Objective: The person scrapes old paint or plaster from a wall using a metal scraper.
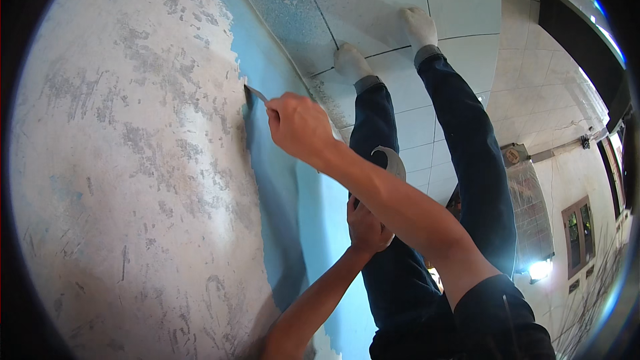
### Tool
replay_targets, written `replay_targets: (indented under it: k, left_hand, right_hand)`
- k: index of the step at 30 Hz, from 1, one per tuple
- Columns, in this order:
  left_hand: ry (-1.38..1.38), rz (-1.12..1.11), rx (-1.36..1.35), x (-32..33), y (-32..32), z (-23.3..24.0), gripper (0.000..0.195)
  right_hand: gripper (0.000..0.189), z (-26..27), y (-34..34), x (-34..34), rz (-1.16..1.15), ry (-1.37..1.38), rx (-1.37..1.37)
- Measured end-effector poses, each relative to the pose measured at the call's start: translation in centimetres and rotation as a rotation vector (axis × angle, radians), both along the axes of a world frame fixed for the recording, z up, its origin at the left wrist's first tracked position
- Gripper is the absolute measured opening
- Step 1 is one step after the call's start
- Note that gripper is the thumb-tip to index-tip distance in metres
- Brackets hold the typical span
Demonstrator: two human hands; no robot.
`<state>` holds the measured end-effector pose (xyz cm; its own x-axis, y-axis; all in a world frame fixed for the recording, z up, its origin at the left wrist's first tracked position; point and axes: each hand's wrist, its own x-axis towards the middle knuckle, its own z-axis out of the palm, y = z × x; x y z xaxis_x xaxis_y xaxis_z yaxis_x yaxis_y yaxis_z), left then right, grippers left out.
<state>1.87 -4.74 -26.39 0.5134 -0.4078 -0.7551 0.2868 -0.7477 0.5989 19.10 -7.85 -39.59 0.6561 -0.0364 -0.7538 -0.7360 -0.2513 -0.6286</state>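
Observation:
My right hand (302, 127) grips a thin metal scraper blade (257, 94), its handle hidden in the fist. The blade's tip meets the wall (150, 160) where a whitish, grey-patched surface borders light blue paint (277, 200). Below my right forearm, my left hand (369, 225) is curled in front of my thigh. A curved grey piece (394, 161) with a pointed end shows just past the forearm. The forearm covers the space between that piece and my left hand, so whether the hand holds it is hidden.
Bare feet (420, 27) and dark jeans (445, 110) are on a pale tiled floor (465, 0), dusty along the wall's base. To the right are a lit lamp (540, 270), clear sheeting (530, 210) and a brown-framed window (579, 237).

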Motion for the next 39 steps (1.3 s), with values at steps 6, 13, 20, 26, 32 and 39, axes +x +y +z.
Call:
replay_targets:
  k: [6,13,20,26,32,39]
  left_hand:
    - [-0.022,0.087,0.035,-0.1,-1.0,0.0,0.037]
    - [-0.045,-0.006,0.031,0.2,-0.1,-0.2,0.030]
    - [-0.006,0.031,0.017,0.9,-1.4,-0.1,0.026]
    - [-0.030,0.001,0.055,0.8,-0.6,0.0,0.027]
    - [0.014,0.018,0.027,0.8,-1.3,0.0,0.028]
    - [-0.116,-0.004,0.023,-0.3,-0.4,-0.5,0.037]
  right_hand:
    - [0.018,-3.5,-0.1,2.5,-0.009,0.040,-0.053]
    - [0.019,-1.9,0.0,0.8,-0.013,-0.046,0.022]
    - [0.019,-5.1,-0.7,3.3,-0.006,0.056,-0.031]
    - [0.018,-1.0,-0.3,0.7,-0.038,-0.041,0.045]
    - [0.016,-3.4,-0.6,2.9,-0.026,0.014,-0.026]
    - [0.017,0.4,-0.5,1.1,-0.074,-0.047,0.015]
